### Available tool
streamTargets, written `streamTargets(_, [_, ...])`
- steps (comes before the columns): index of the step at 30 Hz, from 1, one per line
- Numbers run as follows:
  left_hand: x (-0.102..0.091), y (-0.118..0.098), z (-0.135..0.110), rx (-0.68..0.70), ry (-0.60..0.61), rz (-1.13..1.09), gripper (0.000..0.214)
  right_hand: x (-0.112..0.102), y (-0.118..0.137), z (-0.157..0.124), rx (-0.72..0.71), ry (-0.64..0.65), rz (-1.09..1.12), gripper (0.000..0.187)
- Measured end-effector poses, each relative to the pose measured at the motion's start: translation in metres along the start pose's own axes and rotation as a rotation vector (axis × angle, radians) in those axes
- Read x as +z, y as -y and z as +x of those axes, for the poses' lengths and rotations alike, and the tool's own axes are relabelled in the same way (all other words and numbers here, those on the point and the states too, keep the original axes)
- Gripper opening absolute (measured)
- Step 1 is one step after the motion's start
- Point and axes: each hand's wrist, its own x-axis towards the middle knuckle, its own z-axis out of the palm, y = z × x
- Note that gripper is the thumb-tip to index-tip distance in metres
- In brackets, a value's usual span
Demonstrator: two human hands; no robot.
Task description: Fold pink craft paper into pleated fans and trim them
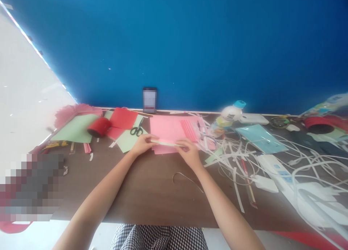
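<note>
A narrow pale green strip of paper (165,143) is stretched level between my hands, over the lower part of the pink sheets (164,128). My left hand (145,142) pinches its left end, and my right hand (187,150) pinches its right end. On the right half of the pink paper lie several narrow pink strips (188,131) side by side. Black-handled scissors (136,129) rest on a green sheet (124,140), just beyond my left hand.
Red paper (123,118) and a red roll (99,127) sit to the left. A phone (149,99) leans on the blue partition (174,50). Rightward are a bottle (231,114), tangled white cables (244,152), a power strip (277,170) and a thin craft knife (248,186). A person is partly visible at far left.
</note>
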Motion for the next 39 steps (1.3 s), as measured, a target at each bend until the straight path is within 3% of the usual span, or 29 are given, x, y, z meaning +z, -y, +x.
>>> streamTargets(5, [0.0,-0.011,-0.004,0.052,0.065,-0.013,0.028,-0.001,-0.006,0.003,0.026,-0.05,0.003,0.018])
streamTargets(8, [0.003,-0.011,-0.003,0.041,0.022,0.009,0.024,-0.001,-0.008,0.002,-0.006,-0.064,-0.055,0.022])
streamTargets(12, [0.009,-0.003,0.0,0.078,-0.032,-0.037,0.023,-0.001,-0.007,0.001,-0.047,-0.023,-0.13,0.02])
streamTargets(18, [0.012,-0.003,-0.004,0.18,-0.014,0.077,0.02,-0.002,-0.008,0.0,0.051,0.075,-0.132,0.025])
streamTargets(23, [0.01,-0.007,-0.004,0.214,-0.025,0.215,0.026,-0.004,-0.007,0.0,-0.052,0.11,-0.147,0.02])
streamTargets(28, [0.007,-0.002,-0.003,0.271,0.046,0.304,0.032,-0.004,-0.009,-0.002,-0.088,0.117,-0.196,0.025])
streamTargets(39, [0.011,-0.001,-0.005,0.32,0.043,0.363,0.025,-0.005,-0.006,-0.004,-0.257,0.161,-0.445,0.029])
